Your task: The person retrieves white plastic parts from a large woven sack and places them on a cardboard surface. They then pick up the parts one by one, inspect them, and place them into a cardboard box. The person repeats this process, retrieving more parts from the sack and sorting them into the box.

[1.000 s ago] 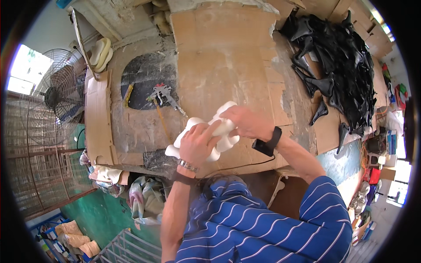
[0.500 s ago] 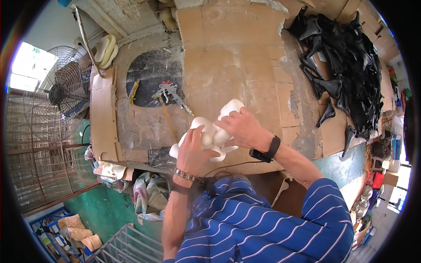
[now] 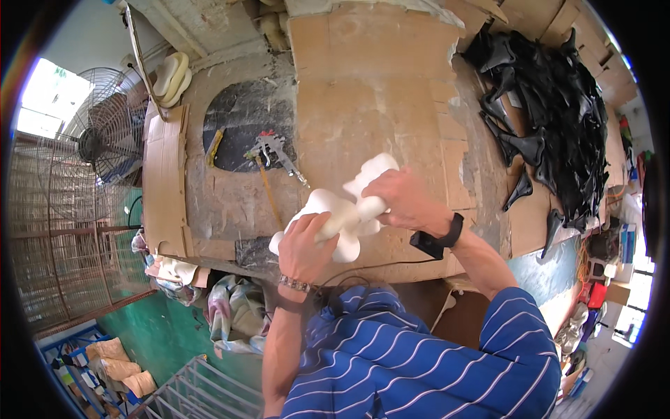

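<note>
Smooth white foam-like pieces with rounded lobes are between my two hands at the near side of the workbench [image 3: 377, 91]. My left hand [image 3: 303, 246] has its fingers curled over the left white piece [image 3: 322, 204]. At the right, my right hand [image 3: 413, 201] grips a white lobed piece [image 3: 380, 167], its fingers wrapped round the near end. The two white parts meet or overlap between the hands; whether they are joined I cannot tell. Beyond my left hand lies a metal spray gun [image 3: 276, 150] with a red part and a yellowish hose.
A heap of glossy black moulded parts [image 3: 544, 105] covers the bench's right side. A small yellow object [image 3: 215, 146] lies on a dark patch at the left. Cream padded pieces [image 3: 172, 78] rest at the back left, near a large wire-cage fan [image 3: 92, 143]. Crumpled cloth [image 3: 237, 314] hangs below the front edge.
My right hand has moved slightly right and nearer, drawing its white piece away from the left one. More of the left piece's upper surface shows now.
</note>
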`<control>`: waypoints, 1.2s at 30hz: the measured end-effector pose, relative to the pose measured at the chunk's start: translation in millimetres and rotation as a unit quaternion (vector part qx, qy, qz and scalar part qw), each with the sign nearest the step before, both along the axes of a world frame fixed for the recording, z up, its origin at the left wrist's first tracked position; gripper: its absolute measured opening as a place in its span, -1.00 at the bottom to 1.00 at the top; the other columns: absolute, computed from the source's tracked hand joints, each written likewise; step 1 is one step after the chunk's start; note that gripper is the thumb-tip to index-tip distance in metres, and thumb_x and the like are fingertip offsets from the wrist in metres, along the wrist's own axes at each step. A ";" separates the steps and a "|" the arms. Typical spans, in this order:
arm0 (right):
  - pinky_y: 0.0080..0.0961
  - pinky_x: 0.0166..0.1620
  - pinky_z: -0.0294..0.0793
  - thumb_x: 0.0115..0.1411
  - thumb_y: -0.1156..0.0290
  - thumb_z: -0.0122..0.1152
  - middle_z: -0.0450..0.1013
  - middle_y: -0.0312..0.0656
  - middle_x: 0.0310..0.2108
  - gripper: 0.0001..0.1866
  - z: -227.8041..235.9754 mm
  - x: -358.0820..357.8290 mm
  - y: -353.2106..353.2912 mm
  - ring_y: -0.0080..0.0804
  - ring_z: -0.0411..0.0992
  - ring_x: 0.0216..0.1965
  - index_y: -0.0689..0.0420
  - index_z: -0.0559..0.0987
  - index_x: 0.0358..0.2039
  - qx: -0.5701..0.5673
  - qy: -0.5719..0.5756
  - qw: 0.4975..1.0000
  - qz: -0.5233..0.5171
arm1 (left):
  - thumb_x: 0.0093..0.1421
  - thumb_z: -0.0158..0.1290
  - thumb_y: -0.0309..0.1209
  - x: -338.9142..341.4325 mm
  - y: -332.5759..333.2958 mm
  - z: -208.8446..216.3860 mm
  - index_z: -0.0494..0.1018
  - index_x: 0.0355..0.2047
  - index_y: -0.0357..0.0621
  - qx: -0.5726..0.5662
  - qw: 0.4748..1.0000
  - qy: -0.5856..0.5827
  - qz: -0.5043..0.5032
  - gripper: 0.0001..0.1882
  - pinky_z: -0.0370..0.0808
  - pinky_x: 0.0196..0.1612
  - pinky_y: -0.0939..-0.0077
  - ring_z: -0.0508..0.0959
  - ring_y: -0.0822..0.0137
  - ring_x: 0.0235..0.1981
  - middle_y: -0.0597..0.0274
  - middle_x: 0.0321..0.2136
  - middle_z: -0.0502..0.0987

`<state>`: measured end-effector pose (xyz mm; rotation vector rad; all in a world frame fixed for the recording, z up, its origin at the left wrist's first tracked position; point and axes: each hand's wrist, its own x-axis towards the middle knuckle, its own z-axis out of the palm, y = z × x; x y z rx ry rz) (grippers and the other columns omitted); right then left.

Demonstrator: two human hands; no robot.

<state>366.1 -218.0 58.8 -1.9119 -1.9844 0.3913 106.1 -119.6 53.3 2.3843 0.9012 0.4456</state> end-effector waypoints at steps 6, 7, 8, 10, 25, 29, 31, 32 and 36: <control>-0.24 -0.05 0.32 -0.10 0.29 0.56 0.63 -0.53 -0.23 -0.56 15.1 4.1 16.8 -0.50 0.55 -0.10 -0.20 0.71 -0.13 0.070 -0.099 0.990 0.068 | 0.08 0.41 -0.36 2.4 2.8 -1.7 0.67 0.05 0.00 -0.012 0.999 -0.017 -0.046 -0.53 0.63 0.01 0.15 0.68 0.04 -0.02 0.17 -0.05 0.71; -0.23 -0.06 0.32 -0.11 0.28 0.56 0.63 -0.53 -0.24 -0.56 9.5 1.5 19.6 -0.50 0.55 -0.11 -0.19 0.71 -0.13 0.059 -0.095 0.990 0.083 | 0.08 0.42 -0.35 4.4 3.0 -4.9 0.66 0.05 -0.01 -0.016 0.998 -0.016 -0.054 -0.52 0.63 0.01 0.15 0.68 0.03 -0.01 0.18 -0.04 0.71; -0.23 -0.07 0.32 -0.12 0.27 0.56 0.63 -0.54 -0.25 -0.56 2.9 -2.8 23.7 -0.51 0.55 -0.11 -0.19 0.71 -0.14 0.049 -0.089 0.990 0.100 | 0.08 0.42 -0.34 5.1 3.2 -7.5 0.65 0.05 -0.02 -0.020 0.998 -0.015 -0.060 -0.52 0.63 0.01 0.14 0.68 0.03 -0.01 0.18 -0.04 0.71; -0.22 -0.07 0.34 -0.11 0.19 0.60 0.62 -0.54 -0.28 -0.57 -18.0 -13.4 28.5 -0.50 0.56 -0.15 -0.18 0.69 -0.16 0.044 -0.097 0.988 0.110 | 0.05 0.46 -0.32 10.2 0.0 -8.4 0.61 0.05 -0.04 -0.035 0.999 -0.013 -0.039 -0.48 0.63 -0.01 0.12 0.67 0.01 -0.01 0.16 -0.05 0.71; -0.11 0.01 0.36 -0.08 -0.01 0.54 0.66 -0.46 -0.24 -0.66 -27.7 -21.6 40.7 -0.44 0.56 -0.09 -0.29 0.76 -0.25 0.007 -0.101 0.993 0.065 | -0.01 0.47 -0.36 -9.6 10.8 -16.0 0.60 -0.03 -0.11 -0.078 0.997 0.011 0.012 -0.50 0.63 -0.06 0.06 0.67 -0.10 -0.11 0.01 -0.10 0.67; -0.15 -0.01 0.53 -0.10 0.01 0.60 0.69 -0.21 -0.21 -0.55 -30.8 49.9 31.1 -0.12 0.60 -0.10 -0.06 0.81 -0.20 0.038 0.103 0.993 0.031 | -0.04 0.53 -0.39 -22.4 13.8 -18.1 0.64 -0.15 -0.14 -0.043 0.994 -0.058 0.079 -0.57 0.65 -0.17 0.17 0.71 -0.05 -0.25 0.04 -0.23 0.71; -0.20 -0.04 0.55 -0.11 0.06 0.64 0.70 -0.15 -0.21 -0.53 -25.3 69.3 23.8 -0.09 0.60 -0.11 0.00 0.81 -0.19 0.036 0.150 0.988 -0.007 | -0.03 0.53 -0.39 -27.2 12.4 -20.5 0.64 -0.15 -0.16 -0.036 0.992 -0.068 0.103 -0.57 0.64 -0.17 0.18 0.71 -0.03 -0.26 0.05 -0.23 0.70; -0.23 -0.05 0.56 -0.11 0.08 0.66 0.70 -0.12 -0.21 -0.52 -20.8 75.6 21.2 -0.07 0.60 -0.11 0.04 0.81 -0.18 0.035 0.173 0.984 -0.027 | -0.03 0.53 -0.39 -28.1 11.7 -21.2 0.64 -0.15 -0.17 -0.033 0.990 -0.073 0.114 -0.57 0.64 -0.17 0.19 0.71 -0.02 -0.26 0.05 -0.24 0.70; -0.24 -0.02 0.56 -0.09 0.12 0.69 0.70 -0.10 -0.21 -0.53 -9.7 86.3 19.9 -0.09 0.60 -0.10 0.07 0.80 -0.18 0.006 0.168 0.986 -0.015 | -0.02 0.53 -0.39 -26.6 10.4 -21.5 0.63 -0.15 -0.18 -0.023 0.988 -0.080 0.130 -0.57 0.63 -0.17 0.18 0.71 -0.01 -0.26 0.05 -0.25 0.70</control>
